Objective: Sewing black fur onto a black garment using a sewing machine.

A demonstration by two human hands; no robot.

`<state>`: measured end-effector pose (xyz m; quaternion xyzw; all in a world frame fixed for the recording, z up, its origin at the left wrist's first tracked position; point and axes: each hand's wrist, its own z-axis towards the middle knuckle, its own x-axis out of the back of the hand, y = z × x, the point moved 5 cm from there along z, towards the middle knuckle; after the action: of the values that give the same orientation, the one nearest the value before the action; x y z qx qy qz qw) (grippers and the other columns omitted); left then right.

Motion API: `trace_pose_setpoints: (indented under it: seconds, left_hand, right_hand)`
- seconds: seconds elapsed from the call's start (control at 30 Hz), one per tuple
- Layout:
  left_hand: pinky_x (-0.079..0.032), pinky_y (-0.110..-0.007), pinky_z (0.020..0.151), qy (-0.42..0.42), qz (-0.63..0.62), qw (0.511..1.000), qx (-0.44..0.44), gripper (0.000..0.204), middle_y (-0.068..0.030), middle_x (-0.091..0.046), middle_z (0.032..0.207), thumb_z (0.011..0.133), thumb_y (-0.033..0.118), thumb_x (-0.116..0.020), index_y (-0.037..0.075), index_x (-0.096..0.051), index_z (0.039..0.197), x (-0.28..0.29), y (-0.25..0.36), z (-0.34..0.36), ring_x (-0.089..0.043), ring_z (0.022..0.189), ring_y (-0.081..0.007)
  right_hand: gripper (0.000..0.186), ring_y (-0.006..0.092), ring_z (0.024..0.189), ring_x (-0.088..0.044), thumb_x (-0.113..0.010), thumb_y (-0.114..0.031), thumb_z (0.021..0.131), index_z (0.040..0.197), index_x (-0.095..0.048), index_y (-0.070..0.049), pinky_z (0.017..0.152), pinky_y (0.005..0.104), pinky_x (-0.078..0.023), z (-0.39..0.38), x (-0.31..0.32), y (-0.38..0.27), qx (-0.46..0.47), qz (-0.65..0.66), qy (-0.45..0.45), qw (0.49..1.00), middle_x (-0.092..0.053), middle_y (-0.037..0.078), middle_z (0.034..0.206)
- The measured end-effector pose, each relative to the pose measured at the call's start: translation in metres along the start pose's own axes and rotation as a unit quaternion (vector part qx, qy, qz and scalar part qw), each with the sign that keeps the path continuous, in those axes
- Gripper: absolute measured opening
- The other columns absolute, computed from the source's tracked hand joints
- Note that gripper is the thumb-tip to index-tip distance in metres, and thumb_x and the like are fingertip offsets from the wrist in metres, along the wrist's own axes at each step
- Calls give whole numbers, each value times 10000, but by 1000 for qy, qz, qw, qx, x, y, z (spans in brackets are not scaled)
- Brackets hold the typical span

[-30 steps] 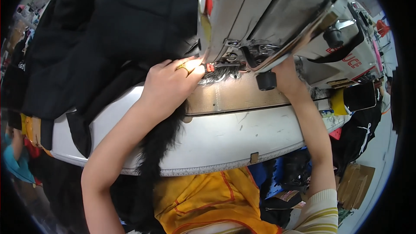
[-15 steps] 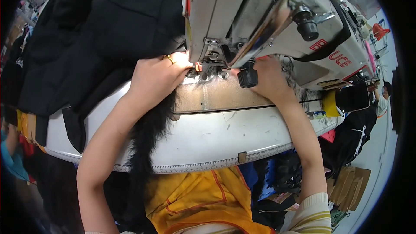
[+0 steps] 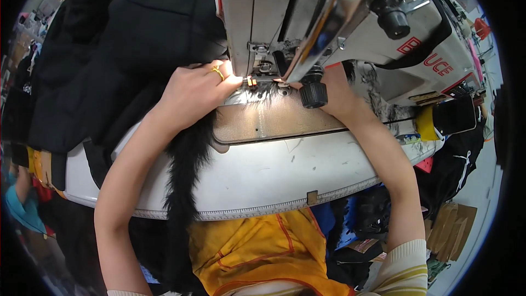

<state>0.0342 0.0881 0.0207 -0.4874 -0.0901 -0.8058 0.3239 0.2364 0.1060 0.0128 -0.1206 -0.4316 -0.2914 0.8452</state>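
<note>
A white sewing machine [image 3: 378, 49] stands over its lit metal bed plate [image 3: 274, 123]. My left hand [image 3: 200, 90], with a gold ring, is closed at the left of the presser foot, its fingertips on black fabric and fur by the needle. From under that hand a strip of black fur trim [image 3: 186, 181] hangs over the table's front edge. My right hand [image 3: 341, 96] is to the right of the needle, partly behind a black knob [image 3: 313, 94]; most of its fingers are hidden. Black fur shows beside it. A large black garment [image 3: 159, 27] is heaped at the left.
A ruler tape [image 3: 274, 209] runs along the front edge of the white tabletop [image 3: 263, 175]. Loose fur lint lies around the machine base. A dark phone-like panel [image 3: 456, 116] with a yellow holder is at the right; cardboard [image 3: 452, 233] is below. An orange apron [image 3: 252, 246] covers my lap.
The view has shifted slightly, so the machine appears a little further left. Both hands stay beside the needle; more black fur shows near my right hand.
</note>
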Motion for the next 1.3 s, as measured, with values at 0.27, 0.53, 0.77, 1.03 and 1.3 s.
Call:
trace_pose_setpoints:
  seconds: [0.27, 0.53, 0.77, 1.03, 1.3]
  left_hand:
    - [-501, -255, 603, 4, 0, 1000, -9, 217, 17, -614, 840, 752, 164, -566, 210, -640, 951, 3, 4, 5, -615, 793, -121]
    - [-467, -212, 557, -24, 66, 997, -24, 221, 41, -622, 812, 774, 188, -585, 255, -655, 973, -2, 6, 1, -600, 776, -89]
    - [-461, -222, 542, -4, 51, 999, -10, 215, 42, -606, 775, 762, 184, -587, 248, -661, 954, 3, 7, 4, -599, 727, -96]
    - [-481, -286, 521, -24, -55, 995, 82, 125, 1, -604, 752, 775, 127, -586, 145, -643, 885, 1, -1, 3, -618, 650, -173]
    - [-444, -331, 811, 18, -139, 981, 136, 206, 4, -595, 902, 699, 141, -740, 110, -620, 864, 16, 28, 2, -571, 884, -204]
  right_hand:
    - [84, 190, 628, -592, -597, -230, 589, 538, -550, -182, 592, 331, -460, 4, 8, -6, 1, -32, -2, 999, -529, -10, 585]
    - [57, 210, 794, -617, -616, -200, 540, 550, -649, -155, 707, 396, -470, -4, -4, -6, 37, -144, -30, 988, -597, -7, 649]
    - [104, 253, 819, -620, -629, -173, 534, 594, -668, -98, 685, 421, -475, -4, -8, -2, 6, -106, -44, 993, -616, 49, 730]
    - [209, 229, 860, -602, -689, -293, 715, 752, -618, -100, 813, 393, -460, 4, -5, 5, -129, 64, -165, 976, -619, 65, 871]
    - [236, 227, 916, -592, -706, -264, 772, 977, -643, -166, 786, 350, -463, 6, 12, -34, 16, 105, -46, 993, -609, 20, 945]
